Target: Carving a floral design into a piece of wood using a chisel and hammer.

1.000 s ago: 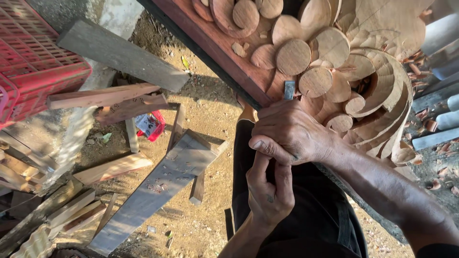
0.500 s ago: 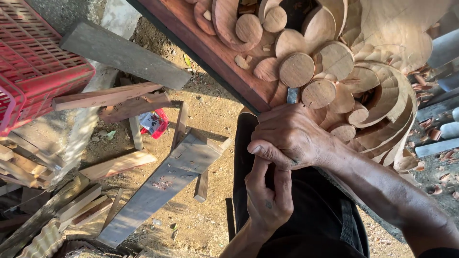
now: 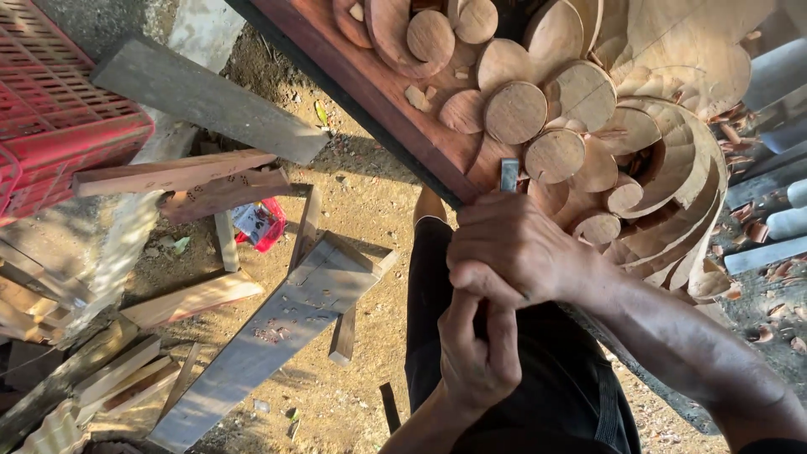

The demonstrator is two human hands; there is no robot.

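A carved wooden panel (image 3: 538, 109) with round discs and curling scroll shapes fills the upper right, framed by a reddish-brown border. A metal chisel (image 3: 509, 174) points its blade at the carving near the panel's lower edge. My right hand (image 3: 517, 248) is closed around the chisel just below the blade. My left hand (image 3: 479, 357) grips the chisel's lower end, directly beneath the right hand. The handle itself is hidden by both hands. Dark trousers (image 3: 513, 387) lie under my hands.
A red plastic crate (image 3: 59, 109) stands at the upper left. Wooden planks and offcuts (image 3: 269, 328) lie scattered on the dirt ground, with a small red packet (image 3: 261, 225) among them. Wood chips (image 3: 756, 252) and grey tool handles sit at the right edge.
The view has shifted slightly, so the panel and hands sit a little lower and to the right. Both hands keep the same grip on the chisel.
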